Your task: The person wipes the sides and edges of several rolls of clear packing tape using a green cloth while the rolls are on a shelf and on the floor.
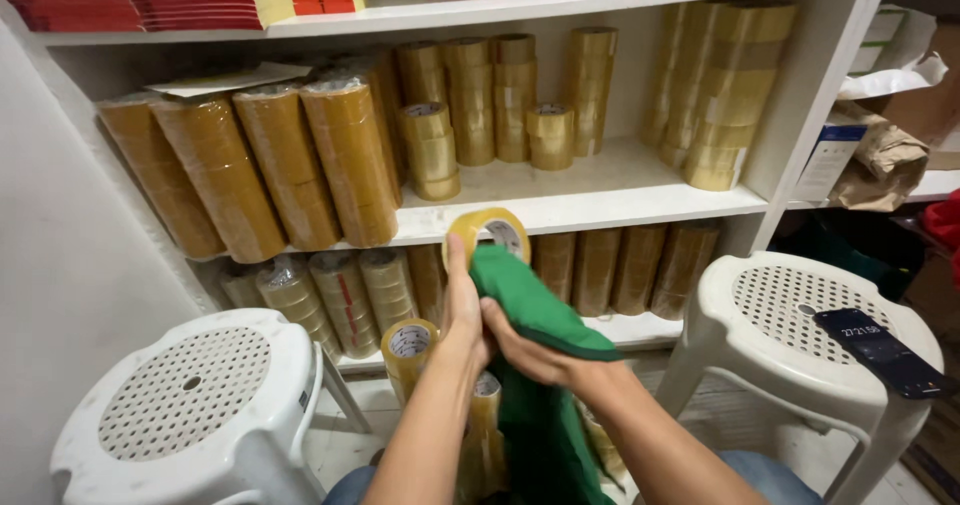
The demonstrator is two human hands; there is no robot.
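Observation:
My left hand [463, 305] holds up a roll of yellowish packing tape [489, 233] in front of the lower shelf edge. My right hand [530, 350] grips a green cloth [530, 305] that lies against the side of the roll and hangs down between my forearms. Below my hands stand more tape rolls [410, 350], stacked upright near my knees.
White shelves [600, 200] hold several sleeves and stacks of tape rolls [300, 160]. A white perforated plastic stool [185, 395] stands at the left; another stool [800, 315] at the right carries a dark phone [880, 353]. Red packs lie on the top shelf. Crumpled paper bags sit far right.

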